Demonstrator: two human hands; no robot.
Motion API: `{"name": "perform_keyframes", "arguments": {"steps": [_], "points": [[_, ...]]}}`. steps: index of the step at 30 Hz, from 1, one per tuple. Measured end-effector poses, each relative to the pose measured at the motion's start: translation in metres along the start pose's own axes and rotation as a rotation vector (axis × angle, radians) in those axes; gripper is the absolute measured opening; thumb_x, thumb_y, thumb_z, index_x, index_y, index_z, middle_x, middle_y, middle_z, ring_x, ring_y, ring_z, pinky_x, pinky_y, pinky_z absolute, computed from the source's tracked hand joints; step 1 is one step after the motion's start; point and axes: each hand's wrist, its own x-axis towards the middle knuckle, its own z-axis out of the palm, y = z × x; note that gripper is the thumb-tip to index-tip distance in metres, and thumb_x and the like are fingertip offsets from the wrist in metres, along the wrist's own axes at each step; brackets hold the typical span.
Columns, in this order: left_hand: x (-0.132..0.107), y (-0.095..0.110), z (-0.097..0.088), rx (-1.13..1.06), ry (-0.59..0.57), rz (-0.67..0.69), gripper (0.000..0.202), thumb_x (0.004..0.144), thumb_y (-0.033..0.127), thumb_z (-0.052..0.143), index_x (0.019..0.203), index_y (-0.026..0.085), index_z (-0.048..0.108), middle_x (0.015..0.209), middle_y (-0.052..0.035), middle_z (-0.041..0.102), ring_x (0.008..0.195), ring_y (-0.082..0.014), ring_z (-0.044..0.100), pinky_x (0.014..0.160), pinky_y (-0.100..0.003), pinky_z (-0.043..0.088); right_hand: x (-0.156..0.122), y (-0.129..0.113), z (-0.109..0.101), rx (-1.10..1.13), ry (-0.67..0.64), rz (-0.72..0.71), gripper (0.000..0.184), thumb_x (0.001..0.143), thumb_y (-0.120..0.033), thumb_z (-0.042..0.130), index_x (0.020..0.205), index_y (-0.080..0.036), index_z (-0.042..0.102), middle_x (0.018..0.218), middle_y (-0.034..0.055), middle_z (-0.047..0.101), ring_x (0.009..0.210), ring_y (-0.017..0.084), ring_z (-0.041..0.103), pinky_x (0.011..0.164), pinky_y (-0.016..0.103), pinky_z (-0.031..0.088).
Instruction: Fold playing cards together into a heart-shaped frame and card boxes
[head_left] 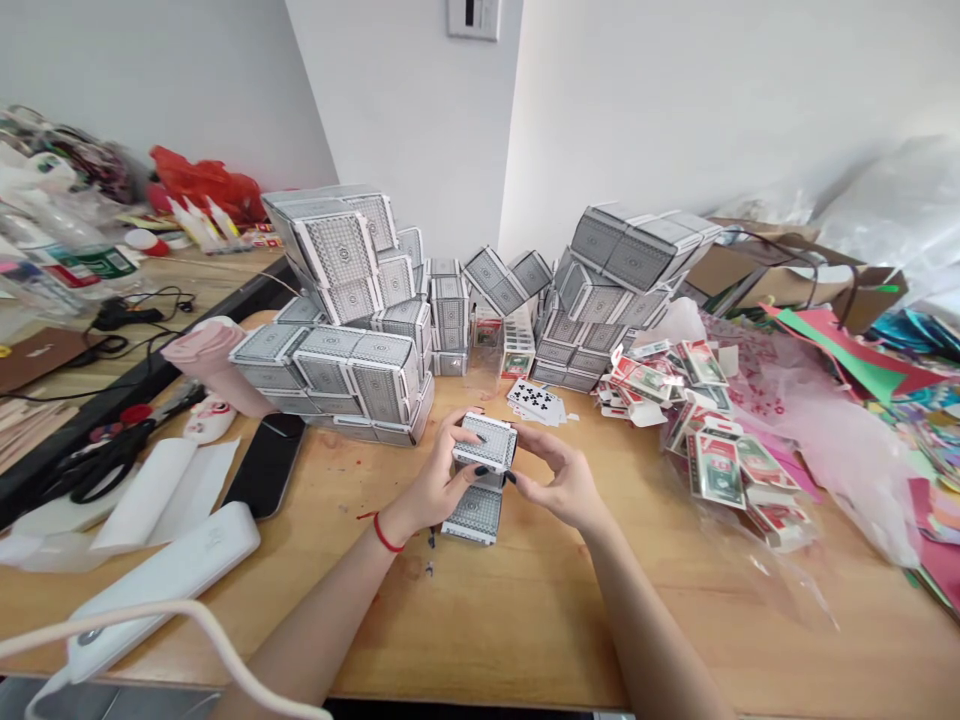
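Observation:
Near the middle of the wooden table (540, 590), my left hand (439, 475) grips the left side of a cube folded from playing cards (486, 443). My right hand (559, 475) pinches the right side of that same cube, thumb toward the near edge and fingers behind. Just below it, closer to me, is another card block (472, 513) with the same grey patterned back; I cannot tell whether the two are joined. Loose playing cards (538, 402), showing clubs, lie beyond my hands.
Card-block stacks stand at the left (360, 370) and right (622, 290). Opened card boxes (720, 465) are heaped to the right beside a pink plastic bag (840, 440). At left lie a phone (268, 462), a white power strip (169, 580) with its cable, and black scissors (112, 460).

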Motion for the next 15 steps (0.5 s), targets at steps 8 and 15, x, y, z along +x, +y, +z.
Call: {"name": "perform_keyframes", "arguments": {"steps": [8,15], "points": [[0.0012,-0.0002,-0.0006,-0.018,-0.004,0.019,0.024,0.086,0.037,0.044,0.102,0.021,0.039,0.135,-0.0146,0.030,0.130,-0.0249,0.027,0.105,-0.046,0.024,0.0005,0.0032,0.0035,0.033,0.017,-0.029,0.052,0.068,-0.022,0.069,0.118,-0.021,0.054,0.119,0.0071,0.060,0.110,0.025,0.056,0.097,0.042,0.044],[0.0006,0.0036,-0.0010,-0.014,-0.035,0.006,0.019,0.088,0.029,0.042,0.104,0.021,0.037,0.138,-0.0142,0.026,0.132,-0.0241,0.024,0.106,-0.047,0.022,0.0004,0.0071,0.0030,0.032,0.014,0.041,0.050,0.072,-0.031,0.068,0.120,-0.025,0.055,0.125,0.0064,0.056,0.114,0.027,0.053,0.100,0.047,0.039]]}}
